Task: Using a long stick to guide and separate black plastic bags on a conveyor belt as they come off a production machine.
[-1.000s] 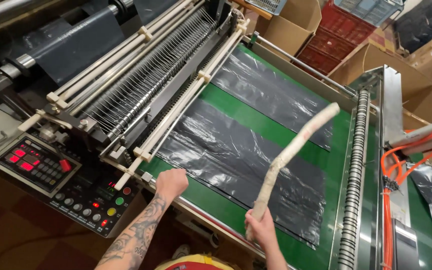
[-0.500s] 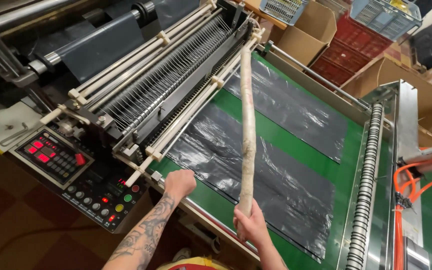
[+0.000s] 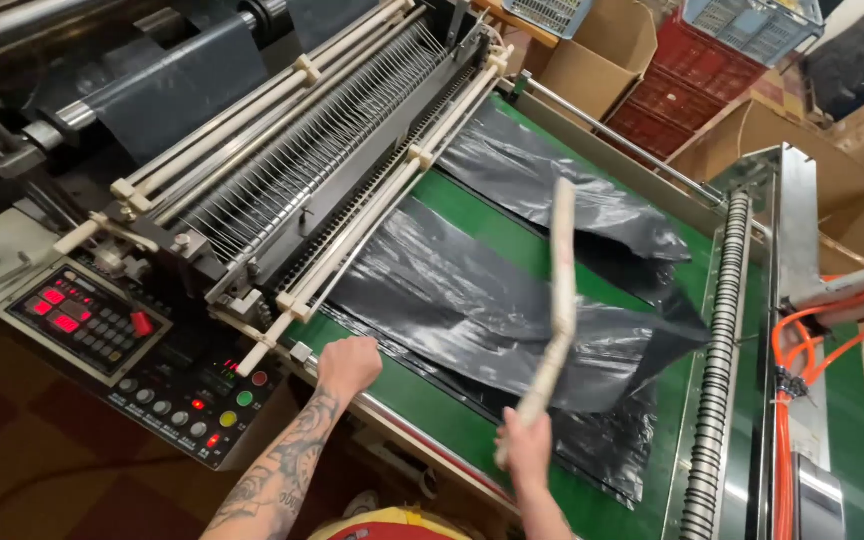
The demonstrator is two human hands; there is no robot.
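- Right hand (image 3: 526, 445) — fingers wrapped round the stick (image 3: 558, 290); keep it flat across the bags (image 3: 472, 300).
- Left hand (image 3: 348, 365) — fingers curled on the belt (image 3: 452, 425) edge; stay clear of the rollers.

Light falls bright and even from overhead; the glossy black plastic film (image 3: 512, 300) on the flat green conveyor bed (image 3: 432, 420) throws back pale streaks of glare along its creases; the small red-lit control panel (image 3: 87, 320) glows at near left, over a dim, shadowed floor; the long pale wooden stick (image 3: 557, 300) is smeared by motion blur; straight machine rails bow slightly toward the frame's edges; far cardboard boxes (image 3: 602, 55) look softer.
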